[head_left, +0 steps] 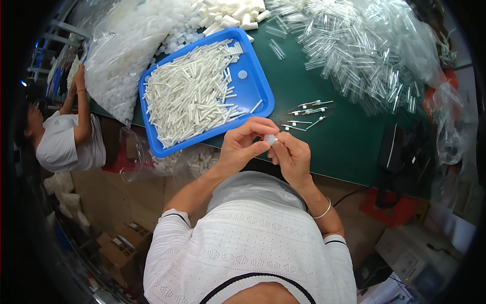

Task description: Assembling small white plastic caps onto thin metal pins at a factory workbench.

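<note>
In front of my chest, at the table's near edge, my two hands meet over a small translucent white round cap (271, 139). My left hand (240, 146) pinches it between thumb and fingertips, with a bit of thin red wire showing beside them. From the other side, my right hand (293, 158) grips the same cap with closed fingers; whatever else lies inside the fingers is hidden. Just beyond my hands lie several slim white sticks with red wires and small white connectors (309, 110). To the left, a blue tray (268, 96) holds a heap of short white sticks and a loose round cap (242, 74).
Clear plastic tubes (349, 61) lie piled at the far right of the green table (334, 152). A bag of translucent caps (119, 66) and thick white cylinders (233, 14) stand behind the tray. A black box (391, 148) sits right. Another person (73, 137) works at left.
</note>
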Tool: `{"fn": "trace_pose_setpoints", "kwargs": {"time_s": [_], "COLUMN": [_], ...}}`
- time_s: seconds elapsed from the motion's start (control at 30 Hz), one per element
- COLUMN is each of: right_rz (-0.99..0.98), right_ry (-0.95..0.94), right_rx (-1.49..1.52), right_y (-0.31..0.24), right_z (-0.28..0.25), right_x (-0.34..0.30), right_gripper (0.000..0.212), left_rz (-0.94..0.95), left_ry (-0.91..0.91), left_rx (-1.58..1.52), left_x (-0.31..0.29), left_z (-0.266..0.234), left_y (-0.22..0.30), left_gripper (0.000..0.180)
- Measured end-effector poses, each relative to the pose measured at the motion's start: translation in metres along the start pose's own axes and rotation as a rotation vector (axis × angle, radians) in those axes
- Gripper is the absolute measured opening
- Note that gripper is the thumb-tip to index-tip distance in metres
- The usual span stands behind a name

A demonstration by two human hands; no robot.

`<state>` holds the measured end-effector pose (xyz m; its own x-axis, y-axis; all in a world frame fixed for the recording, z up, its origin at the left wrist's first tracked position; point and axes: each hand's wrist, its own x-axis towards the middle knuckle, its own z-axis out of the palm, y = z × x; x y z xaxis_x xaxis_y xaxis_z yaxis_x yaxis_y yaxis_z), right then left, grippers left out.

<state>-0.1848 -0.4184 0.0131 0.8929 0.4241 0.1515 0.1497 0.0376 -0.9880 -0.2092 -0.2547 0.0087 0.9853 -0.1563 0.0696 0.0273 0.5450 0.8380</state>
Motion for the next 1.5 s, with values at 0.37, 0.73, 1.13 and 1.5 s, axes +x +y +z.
{"fn": "trace_pose_setpoints", "kwargs": {"time_s": [0.37, 0.73, 1.13, 1.5], "right_rz": [0.283, -0.021, -0.055, -0.009], "right_ry": [-0.229, 0.147, 0.142, 0.136], "right_rx": [0.365, 0.388, 0.467, -0.021], "right_y": [0.001, -0.008, -0.01, -0.01], "right_z": [-0.034, -0.037, -0.029, -0.02], "right_x": [0.013, 0.026, 0.023, 0.03], "right_gripper": [0.021, 0.028, 0.028, 0.019], "left_rz": [0.024, 0.044, 0.02, 0.46], "left_ry": [0.062, 0.076, 0.061, 0.028], "left_rx": [1.078, 1.311, 0.621, 1.241], "left_x": [0.038, 0.059, 0.033, 0.035], "left_z": [-0.03, -0.025, -0.014, 0.003], "left_y": [0.046, 0.048, 0.015, 0.043], "left_gripper": [0.016, 0.011, 0.017, 0.014]}}
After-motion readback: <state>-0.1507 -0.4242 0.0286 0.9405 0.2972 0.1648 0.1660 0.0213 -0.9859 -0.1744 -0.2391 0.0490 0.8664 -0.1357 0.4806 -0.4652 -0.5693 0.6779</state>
